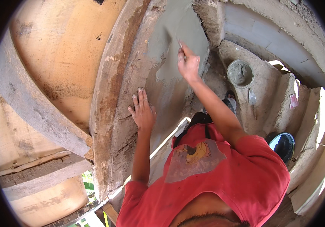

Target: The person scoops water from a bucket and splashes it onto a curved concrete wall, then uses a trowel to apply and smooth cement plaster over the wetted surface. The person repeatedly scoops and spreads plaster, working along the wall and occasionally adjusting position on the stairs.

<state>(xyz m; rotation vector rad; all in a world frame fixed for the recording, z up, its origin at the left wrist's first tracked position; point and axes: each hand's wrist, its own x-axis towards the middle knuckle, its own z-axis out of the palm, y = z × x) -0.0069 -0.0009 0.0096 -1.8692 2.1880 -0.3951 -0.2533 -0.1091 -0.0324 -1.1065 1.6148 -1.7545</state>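
Note:
My right hand (pixel 188 65) is closed around a thin trowel-like tool (pixel 179 43), its forefinger stretched along it. Its far end meets wet grey mortar (pixel 187 22) spread over the upper part of the wall; the blade's shape is hard to make out. Lower down, the wall (pixel 162 100) looks browner and rougher. My left hand (pixel 143 111) lies with fingers stretched against the rough edge of the wall, holding nothing.
A round container of mortar (pixel 240 73) stands on a concrete step at right, beside a trowel (pixel 252 99). Further down the stairs is a dark bucket (pixel 282 145). Curved wooden beams (pixel 111 75) and orange-brown boards (pixel 66 41) fill the left.

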